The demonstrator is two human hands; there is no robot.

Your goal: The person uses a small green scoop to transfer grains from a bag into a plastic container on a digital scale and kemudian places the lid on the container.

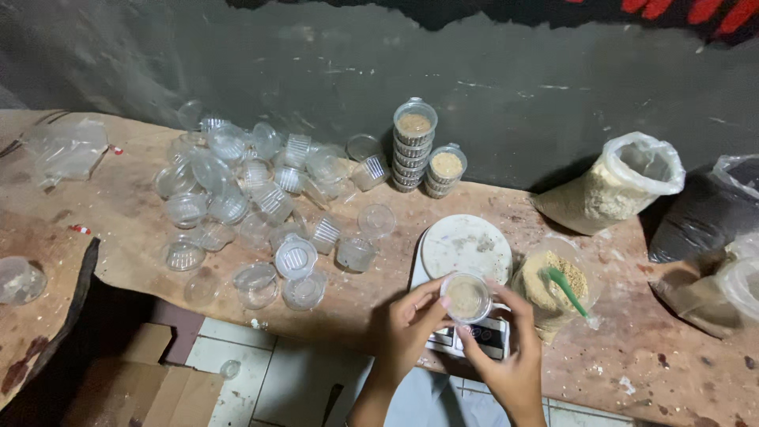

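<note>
Both my hands hold one small clear plastic cup (pixel 466 297) with tan powder inside, just above a white kitchen scale (pixel 465 247). My left hand (pixel 407 324) grips its left side, and my right hand (pixel 510 360) pinches its right rim from below. Right of the cup stands a clear bag of tan powder (pixel 545 294) with a green spoon (pixel 568 289) stuck in it. Two stacks of filled, lidded cups (pixel 414 142) stand against the wall behind the scale.
Several empty clear cups and lids (pixel 253 205) lie scattered over the worn wooden board (pixel 126 229) to the left. A white sack of powder (pixel 613 190) and dark bags (pixel 704 213) sit at the right. Cardboard (pixel 134 379) lies on the tiled floor below.
</note>
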